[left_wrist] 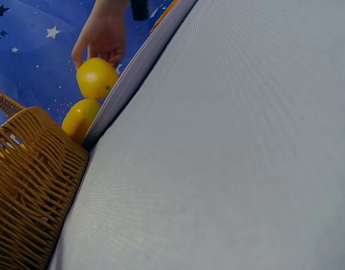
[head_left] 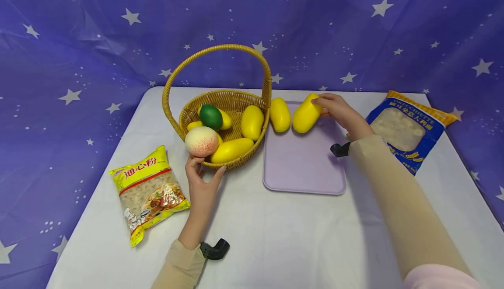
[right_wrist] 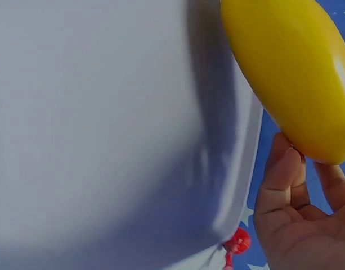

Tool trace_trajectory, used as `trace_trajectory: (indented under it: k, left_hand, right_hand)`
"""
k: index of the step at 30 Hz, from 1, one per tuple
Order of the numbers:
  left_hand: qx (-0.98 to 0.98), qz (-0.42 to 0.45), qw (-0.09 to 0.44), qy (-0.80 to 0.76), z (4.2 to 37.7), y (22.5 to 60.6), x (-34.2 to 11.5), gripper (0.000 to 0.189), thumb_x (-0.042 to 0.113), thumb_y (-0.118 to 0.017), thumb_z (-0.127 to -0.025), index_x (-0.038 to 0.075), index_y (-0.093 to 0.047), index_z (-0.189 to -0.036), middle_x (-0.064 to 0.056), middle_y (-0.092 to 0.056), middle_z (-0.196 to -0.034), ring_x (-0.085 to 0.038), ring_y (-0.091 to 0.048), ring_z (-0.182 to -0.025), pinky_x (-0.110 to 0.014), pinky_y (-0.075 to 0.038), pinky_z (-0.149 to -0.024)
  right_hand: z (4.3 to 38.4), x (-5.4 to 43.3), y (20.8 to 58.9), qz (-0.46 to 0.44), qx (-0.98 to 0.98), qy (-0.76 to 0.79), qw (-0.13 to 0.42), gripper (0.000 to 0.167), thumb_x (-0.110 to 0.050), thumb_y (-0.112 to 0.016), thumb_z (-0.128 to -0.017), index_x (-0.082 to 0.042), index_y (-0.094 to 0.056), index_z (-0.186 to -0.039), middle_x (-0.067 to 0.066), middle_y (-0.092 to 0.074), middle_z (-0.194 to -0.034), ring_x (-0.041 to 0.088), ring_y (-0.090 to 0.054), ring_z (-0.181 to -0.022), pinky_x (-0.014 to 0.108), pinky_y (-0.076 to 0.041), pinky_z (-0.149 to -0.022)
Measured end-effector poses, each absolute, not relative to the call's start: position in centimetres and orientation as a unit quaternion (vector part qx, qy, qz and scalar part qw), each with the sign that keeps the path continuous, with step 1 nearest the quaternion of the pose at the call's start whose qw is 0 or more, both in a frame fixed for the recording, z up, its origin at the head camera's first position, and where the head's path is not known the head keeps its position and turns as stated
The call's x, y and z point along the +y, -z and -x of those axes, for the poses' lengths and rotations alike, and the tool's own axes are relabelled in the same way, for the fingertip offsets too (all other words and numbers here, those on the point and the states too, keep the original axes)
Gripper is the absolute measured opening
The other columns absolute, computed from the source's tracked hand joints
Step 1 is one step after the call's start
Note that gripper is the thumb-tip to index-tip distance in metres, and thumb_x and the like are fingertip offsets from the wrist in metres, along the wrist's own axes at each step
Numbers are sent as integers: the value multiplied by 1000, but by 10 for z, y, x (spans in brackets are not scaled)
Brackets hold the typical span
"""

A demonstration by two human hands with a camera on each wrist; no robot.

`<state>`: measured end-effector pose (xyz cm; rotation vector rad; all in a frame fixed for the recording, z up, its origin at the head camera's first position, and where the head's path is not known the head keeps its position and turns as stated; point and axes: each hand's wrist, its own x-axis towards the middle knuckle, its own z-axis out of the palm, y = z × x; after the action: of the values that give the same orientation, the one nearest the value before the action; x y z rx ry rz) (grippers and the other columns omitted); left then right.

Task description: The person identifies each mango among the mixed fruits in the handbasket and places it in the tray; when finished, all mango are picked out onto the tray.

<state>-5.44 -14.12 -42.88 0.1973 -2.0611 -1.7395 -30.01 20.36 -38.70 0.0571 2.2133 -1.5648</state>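
My right hand (head_left: 336,107) pinches one end of a yellow mango (head_left: 307,113) between thumb and fingertips, over the far part of the lilac tray (head_left: 305,171). Another mango (head_left: 280,115) lies at the tray's far left corner, beside the wicker basket (head_left: 232,99). My left hand (head_left: 202,184) rests at the basket's front left, thumb and fingers spread against its outside; the left wrist view does not show this hand. Just above those fingers, a pale pink-speckled peach (head_left: 201,141) sits at the rim. The basket also holds several mangoes (head_left: 232,150) and a dark green oval fruit (head_left: 211,116).
A yellow pasta bag (head_left: 151,193) lies left of the basket. Right of the tray, partly behind my right arm, is a blue orecchiette bag (head_left: 405,127). The basket's tall handle (head_left: 216,48) arches above it. A starry blue cloth (head_left: 334,31) hangs behind the white table (head_left: 275,236).
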Motion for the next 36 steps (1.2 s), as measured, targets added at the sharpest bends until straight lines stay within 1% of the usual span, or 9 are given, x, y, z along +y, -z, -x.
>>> trace_trajectory:
  k: [4, 9, 11, 15, 19, 23, 30, 33, 36]
  left_hand:
    - [-745, -72, 214, 628, 54, 428, -141, 57, 6, -73, -86, -5, -32, -123, -21, -16, -152, -38, -28, -136, -56, -29, -105]
    - [-747, -75, 212, 625, 54, 427, -141, 57, 7, -73, -86, -5, -32, -123, -20, -15, -152, -37, -28, -136, -56, -29, -105]
    - [-748, -77, 212, 624, 54, 427, -141, 57, 7, -73, -86, -4, -32, -123, -20, -15, -152, -37, -28, -137, -56, -29, -105]
    - [-749, -76, 214, 623, 54, 427, -141, 56, 8, -73, -86, -4, -32, -123, -20, -16, -152, -37, -28, -136, -56, -29, -105]
    - [-749, -74, 218, 621, 53, 428, -141, 56, 8, -74, -86, -3, -33, -123, -20, -17, -152, -37, -29, -136, -57, -29, -104]
    - [-749, -74, 217, 621, 52, 427, -140, 56, 8, -74, -86, -3, -34, -124, -19, -18, -152, -36, -29, -136, -58, -28, -104]
    - [-753, -76, 214, 617, 52, 427, -140, 56, 8, -73, -86, -2, -33, -124, -19, -17, -151, -36, -29, -136, -57, -29, -104]
    - [-754, -77, 213, 616, 53, 428, -141, 56, 9, -73, -86, -2, -33, -124, -19, -17, -152, -36, -29, -136, -57, -29, -104]
    - [-754, -77, 213, 617, 53, 429, -141, 56, 10, -73, -86, -2, -33, -124, -19, -17, -152, -36, -28, -136, -56, -29, -104]
  right_hand:
    - [304, 196, 394, -22, 800, 564, 205, 61, -34, -55, -97, -3, -37, -146, 13, -41, -139, 14, -53, -92, 41, -40, -101]
    - [308, 186, 402, -37, 800, 572, 177, 63, -38, -58, -95, -12, -37, -148, 12, -35, -148, 21, -48, -111, 39, -40, -101]
    - [311, 184, 406, -42, 801, 576, 159, 62, -39, -59, -95, -15, -39, -148, 11, -34, -148, 22, -47, -114, 36, -43, -98]
    - [316, 179, 415, -55, 801, 581, 133, 60, -42, -61, -93, -17, -45, -145, 10, -38, -146, 20, -52, -104, 28, -49, -84]
    - [318, 175, 423, -82, 794, 589, 127, 59, -48, -61, -92, -19, -47, -143, 10, -43, -141, 17, -54, -92, 22, -48, -74]
    - [318, 171, 426, -101, 797, 582, 123, 60, -52, -58, -92, -19, -48, -142, 9, -43, -140, 17, -50, -94, 25, -46, -79]
    - [317, 171, 427, -92, 802, 575, 131, 61, -52, -56, -93, -15, -48, -141, 9, -43, -142, 21, -47, -108, 31, -44, -92]
    - [315, 171, 427, -77, 806, 570, 140, 61, -51, -55, -94, -13, -48, -141, 9, -43, -143, 22, -46, -112, 33, -44, -93]
    - [313, 172, 426, -65, 813, 560, 143, 62, -51, -54, -95, -13, -46, -143, 10, -43, -143, 22, -47, -108, 32, -45, -89]
